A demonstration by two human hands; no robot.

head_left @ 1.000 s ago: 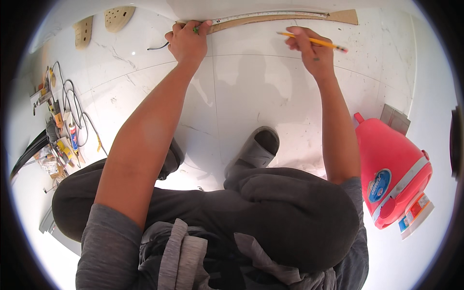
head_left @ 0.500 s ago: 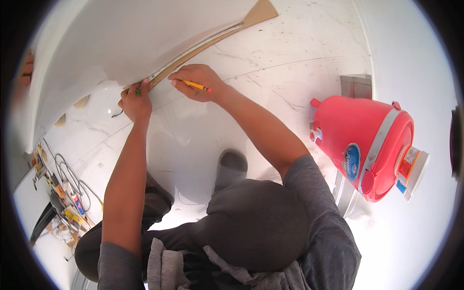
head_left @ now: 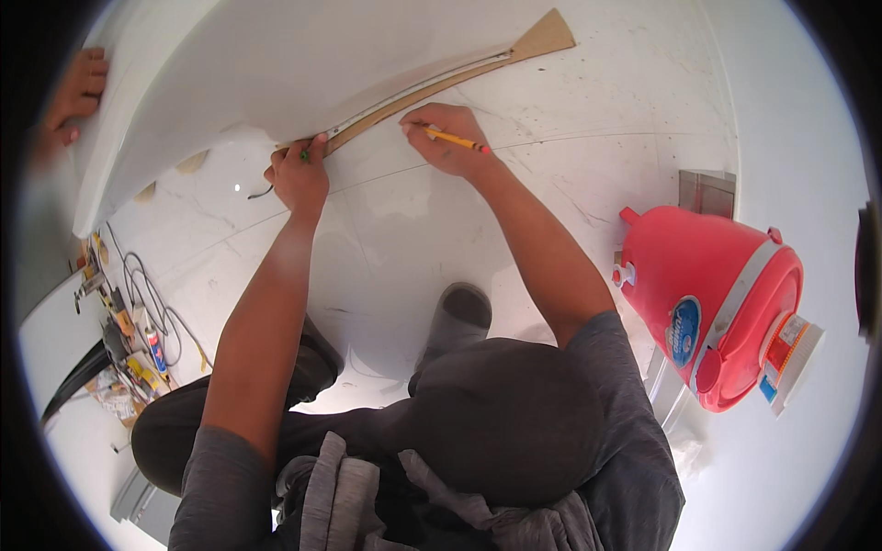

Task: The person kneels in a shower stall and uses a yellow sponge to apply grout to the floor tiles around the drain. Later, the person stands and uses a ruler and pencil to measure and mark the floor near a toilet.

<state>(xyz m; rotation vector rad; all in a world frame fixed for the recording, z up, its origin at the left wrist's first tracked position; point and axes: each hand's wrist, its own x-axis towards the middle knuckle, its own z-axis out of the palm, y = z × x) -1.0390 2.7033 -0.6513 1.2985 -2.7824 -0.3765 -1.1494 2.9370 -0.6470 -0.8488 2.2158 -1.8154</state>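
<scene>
My left hand (head_left: 301,176) is closed on the near end of a long brown wooden strip (head_left: 413,97), its thumb on top and a small green thing at its fingers. The strip lies along the bottom of a large white panel (head_left: 303,64) and widens into a flared far end. A thin pale, straight-edged length (head_left: 418,90) runs along it; I cannot tell its kind. Beside my left hand a short dark curved piece (head_left: 262,194) pokes out. My right hand (head_left: 447,138) grips a yellow pencil (head_left: 457,140) just on the near side of the strip, its tip hidden by the fingers.
A red water cooler jug (head_left: 703,298) lies tilted at the right, a white-lidded tub (head_left: 790,363) against its top. Tools and a grey cable (head_left: 152,294) lie at the left. Another person's hand (head_left: 81,96) rests beyond the panel's left edge.
My right hand has moved right along the strip, away from my left hand, with the pencil. The view has shifted, and more of the other person's hand shows.
</scene>
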